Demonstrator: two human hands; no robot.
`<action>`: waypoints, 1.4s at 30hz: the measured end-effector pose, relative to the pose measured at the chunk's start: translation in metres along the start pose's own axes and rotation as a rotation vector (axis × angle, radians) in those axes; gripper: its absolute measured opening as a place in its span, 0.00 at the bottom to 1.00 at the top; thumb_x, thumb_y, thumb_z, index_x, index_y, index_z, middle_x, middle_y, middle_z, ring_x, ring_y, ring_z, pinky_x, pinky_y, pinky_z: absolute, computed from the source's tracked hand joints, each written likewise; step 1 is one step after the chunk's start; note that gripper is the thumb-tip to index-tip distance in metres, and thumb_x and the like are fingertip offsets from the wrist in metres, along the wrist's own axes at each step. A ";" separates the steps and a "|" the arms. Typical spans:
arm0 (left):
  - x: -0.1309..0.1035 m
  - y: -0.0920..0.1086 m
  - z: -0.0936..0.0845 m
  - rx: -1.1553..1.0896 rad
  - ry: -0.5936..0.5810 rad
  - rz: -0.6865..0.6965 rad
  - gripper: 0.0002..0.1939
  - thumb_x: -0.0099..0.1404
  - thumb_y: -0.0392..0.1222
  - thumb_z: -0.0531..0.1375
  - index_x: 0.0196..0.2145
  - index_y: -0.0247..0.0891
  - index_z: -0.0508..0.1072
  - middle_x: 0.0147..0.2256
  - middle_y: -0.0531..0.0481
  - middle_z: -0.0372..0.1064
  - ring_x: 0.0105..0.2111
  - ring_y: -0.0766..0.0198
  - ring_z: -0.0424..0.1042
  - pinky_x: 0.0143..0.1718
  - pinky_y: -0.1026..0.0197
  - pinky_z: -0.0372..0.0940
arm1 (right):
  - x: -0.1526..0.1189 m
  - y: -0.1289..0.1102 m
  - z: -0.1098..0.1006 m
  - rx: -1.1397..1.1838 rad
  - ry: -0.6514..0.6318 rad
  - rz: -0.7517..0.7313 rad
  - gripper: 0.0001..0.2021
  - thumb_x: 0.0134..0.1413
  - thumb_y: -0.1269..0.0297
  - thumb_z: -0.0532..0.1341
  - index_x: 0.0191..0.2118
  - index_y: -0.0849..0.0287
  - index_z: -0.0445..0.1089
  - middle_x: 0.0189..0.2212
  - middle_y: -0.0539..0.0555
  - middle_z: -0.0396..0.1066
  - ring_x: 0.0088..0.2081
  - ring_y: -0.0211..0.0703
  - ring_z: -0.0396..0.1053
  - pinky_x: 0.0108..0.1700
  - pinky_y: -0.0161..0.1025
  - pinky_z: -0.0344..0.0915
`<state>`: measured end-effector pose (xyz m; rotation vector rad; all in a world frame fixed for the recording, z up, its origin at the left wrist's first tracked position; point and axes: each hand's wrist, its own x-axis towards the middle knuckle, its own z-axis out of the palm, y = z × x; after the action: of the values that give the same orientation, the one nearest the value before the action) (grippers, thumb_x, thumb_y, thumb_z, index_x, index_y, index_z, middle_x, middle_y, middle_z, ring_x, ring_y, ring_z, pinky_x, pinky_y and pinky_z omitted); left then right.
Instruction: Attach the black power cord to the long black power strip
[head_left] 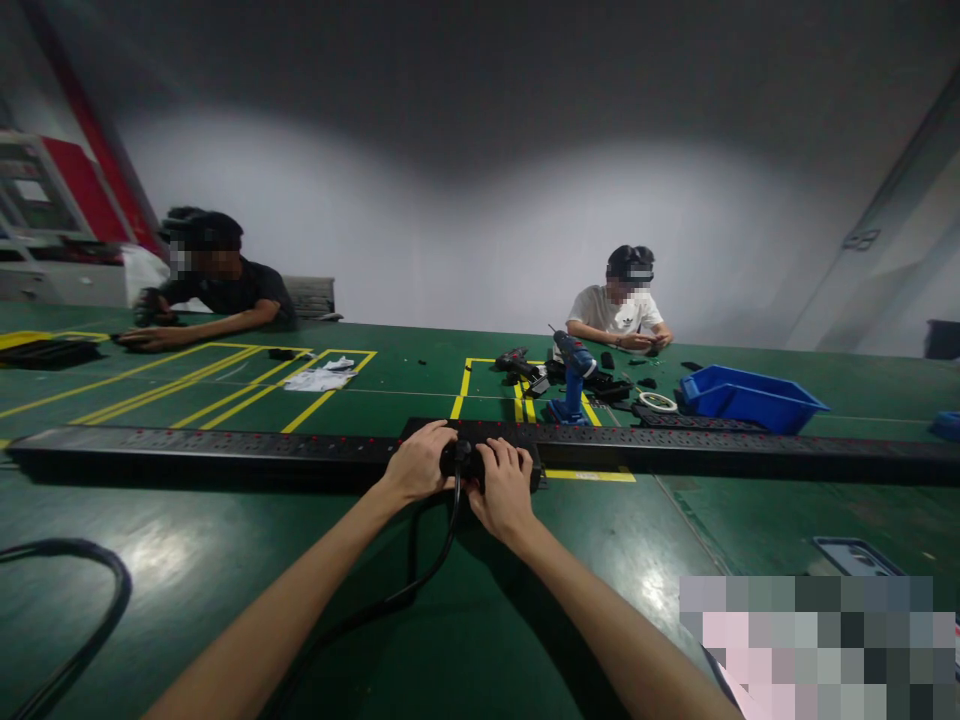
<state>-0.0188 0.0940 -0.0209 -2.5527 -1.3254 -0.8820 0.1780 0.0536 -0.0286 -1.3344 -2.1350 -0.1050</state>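
Note:
A long black power strip with small red marks along its top lies across the table in front of me. At its middle is a wider black box, from which a thick black cable runs down toward me. My left hand grips this box left of the cable, fingers bent over its top. On the other side of the cable, my right hand also has its fingers curled on the box. The fingers partly hide the spot where the cable enters.
Behind the strip stands a blue cordless drill among black parts and a tape roll. A blue bin sits to the right. White papers lie within yellow tape lines. Two people sit across the green table.

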 end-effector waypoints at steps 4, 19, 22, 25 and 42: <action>0.000 -0.001 0.001 -0.007 -0.004 -0.007 0.31 0.50 0.56 0.65 0.48 0.37 0.68 0.48 0.41 0.70 0.57 0.46 0.61 0.58 0.46 0.60 | 0.014 0.000 -0.006 0.061 -0.005 -0.026 0.24 0.53 0.63 0.58 0.57 0.58 0.61 0.54 0.60 0.65 0.56 0.53 0.58 0.58 0.49 0.48; 0.002 0.002 -0.002 -0.021 0.028 -0.005 0.33 0.48 0.54 0.66 0.50 0.38 0.68 0.47 0.40 0.70 0.50 0.48 0.68 0.55 0.47 0.61 | 0.055 0.004 -0.008 0.347 -0.152 -0.137 0.21 0.46 0.62 0.68 0.48 0.56 0.66 0.42 0.54 0.71 0.42 0.44 0.67 0.43 0.38 0.58; 0.003 0.002 -0.003 -0.040 0.021 -0.007 0.32 0.47 0.55 0.67 0.48 0.39 0.68 0.46 0.41 0.71 0.48 0.48 0.69 0.54 0.47 0.62 | 0.054 0.007 -0.007 0.354 -0.147 -0.127 0.19 0.45 0.64 0.68 0.45 0.57 0.68 0.40 0.54 0.71 0.41 0.44 0.67 0.42 0.38 0.59; 0.002 0.000 0.000 -0.045 0.018 -0.017 0.32 0.48 0.56 0.67 0.48 0.39 0.68 0.46 0.41 0.71 0.48 0.48 0.69 0.54 0.47 0.62 | 0.053 0.006 -0.007 0.334 -0.144 -0.123 0.17 0.44 0.67 0.68 0.43 0.57 0.70 0.39 0.54 0.71 0.41 0.45 0.67 0.43 0.38 0.60; 0.002 0.003 -0.005 -0.050 0.010 -0.022 0.31 0.50 0.54 0.66 0.49 0.38 0.68 0.46 0.41 0.70 0.48 0.49 0.69 0.54 0.47 0.61 | 0.054 0.003 -0.008 0.196 -0.170 -0.168 0.12 0.52 0.66 0.62 0.44 0.58 0.68 0.38 0.55 0.71 0.41 0.44 0.65 0.43 0.37 0.58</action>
<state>-0.0175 0.0918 -0.0155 -2.5720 -1.3478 -0.9417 0.1676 0.0946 0.0053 -1.0836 -2.3302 0.1523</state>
